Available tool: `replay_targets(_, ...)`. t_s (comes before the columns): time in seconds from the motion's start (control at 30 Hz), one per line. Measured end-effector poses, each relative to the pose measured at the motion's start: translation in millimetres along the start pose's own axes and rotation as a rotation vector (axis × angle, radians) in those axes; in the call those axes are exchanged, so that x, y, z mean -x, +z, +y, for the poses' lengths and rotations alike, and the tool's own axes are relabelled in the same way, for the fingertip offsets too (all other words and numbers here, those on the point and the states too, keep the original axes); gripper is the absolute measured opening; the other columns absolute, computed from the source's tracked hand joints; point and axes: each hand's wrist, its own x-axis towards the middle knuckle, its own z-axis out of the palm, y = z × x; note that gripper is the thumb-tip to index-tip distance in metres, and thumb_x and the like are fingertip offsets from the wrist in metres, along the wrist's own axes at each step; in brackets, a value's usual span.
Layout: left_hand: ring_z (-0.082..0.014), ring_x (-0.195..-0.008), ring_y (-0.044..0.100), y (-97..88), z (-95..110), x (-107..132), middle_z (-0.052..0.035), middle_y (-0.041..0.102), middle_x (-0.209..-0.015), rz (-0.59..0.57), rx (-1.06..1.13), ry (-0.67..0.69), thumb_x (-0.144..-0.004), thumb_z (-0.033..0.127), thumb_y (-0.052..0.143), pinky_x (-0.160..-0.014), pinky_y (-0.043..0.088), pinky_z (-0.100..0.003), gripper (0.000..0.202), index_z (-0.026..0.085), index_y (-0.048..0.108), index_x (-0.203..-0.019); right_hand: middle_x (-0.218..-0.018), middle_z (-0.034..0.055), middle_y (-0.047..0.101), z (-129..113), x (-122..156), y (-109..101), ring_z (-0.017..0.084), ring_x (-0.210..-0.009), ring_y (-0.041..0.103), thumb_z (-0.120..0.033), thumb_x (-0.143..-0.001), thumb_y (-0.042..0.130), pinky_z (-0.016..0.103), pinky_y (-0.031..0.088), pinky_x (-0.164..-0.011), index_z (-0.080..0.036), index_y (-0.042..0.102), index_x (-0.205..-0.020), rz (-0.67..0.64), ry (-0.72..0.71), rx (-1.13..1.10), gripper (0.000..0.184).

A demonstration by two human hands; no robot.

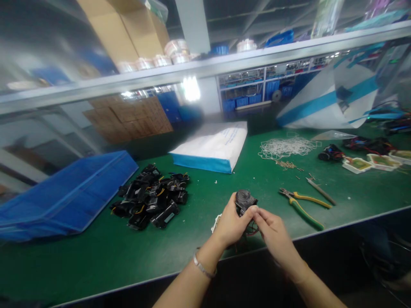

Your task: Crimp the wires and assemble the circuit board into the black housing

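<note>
My left hand [230, 222] grips a small black motor part [244, 200] with a round top, held just above the front edge of the green table [205, 239]. My right hand [272, 229] pinches the same part from the right, fingertips touching it near some thin red wires below it. A metal bracelet circles my left wrist. A pile of several similar black parts [150, 201] lies to the left of my hands.
Pliers with yellow-green handles [303, 204] and a thin metal tool [321, 191] lie right of my hands. Behind them lie a blue bin [64, 192] tipped on its side, a white-and-blue bag [213, 147], a tangle of white ties [285, 147], and small trays [369, 162].
</note>
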Motion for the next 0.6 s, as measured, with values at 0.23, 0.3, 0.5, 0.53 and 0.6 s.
replay_targets(0.23,-0.0182,-0.094,0.058,0.9,-4,-4,-0.0071,0.063,-0.104,-0.009,0.263,-0.119,-0.082,0.053,0.059,-0.087,0.045,-0.03,0.049,0.014,0.055,-0.112,-0.071,0.0009,0.054,-1,17,15,0.016,-0.075,0.052,-0.039,-0.096,0.045,0.023,0.04,-0.069,-0.017,0.057,-0.074,0.06,-0.181,0.197,0.033)
replay_targets(0.3,-0.0175,-0.09,0.058,-0.4,-1,-5,-0.007,0.063,-0.102,-0.008,0.291,-0.128,-0.083,0.053,0.057,-0.084,0.045,-0.029,0.049,0.014,0.055,-0.111,-0.073,0.0014,0.054,-1,14,13,0.016,-0.073,0.051,-0.038,-0.096,0.046,0.023,0.04,-0.068,-0.017,0.056,-0.072,0.067,-0.194,0.177,0.033)
replay_targets(0.5,-0.019,-0.094,0.057,-4.8,16,-1,-0.0039,0.063,-0.102,0.044,-0.033,0.054,-0.073,0.048,0.071,-0.087,0.043,-0.03,0.052,0.018,0.055,-0.112,-0.052,-0.0083,0.022,-8,-5,-9,0.007,-0.044,0.015,-0.05,-0.087,0.058,0.019,0.014,-0.039,-0.018,0.055,-0.076,0.146,0.119,-0.276,0.034)
replay_targets(0.53,-0.019,-0.094,0.057,-5.1,17,-1,-0.004,0.063,-0.102,0.037,-0.01,0.05,-0.073,0.048,0.071,-0.088,0.043,-0.03,0.051,0.018,0.056,-0.11,-0.052,-0.0091,0.017,-9,-5,-11,0.007,-0.044,0.011,-0.051,-0.087,0.058,0.019,0.01,-0.039,-0.018,0.054,-0.076,0.143,0.153,-0.305,0.035)
replay_targets(0.6,-0.0177,-0.09,0.058,-6.7,15,-4,-0.0042,0.064,-0.097,0.047,0.148,-0.019,-0.075,0.05,0.068,-0.086,0.045,-0.03,0.048,0.016,0.057,-0.106,-0.053,-0.0075,0.023,-11,3,-10,0.007,-0.044,0.017,-0.049,-0.089,0.055,0.02,0.015,-0.04,-0.018,0.055,-0.076,0.128,0.09,-0.206,0.034)
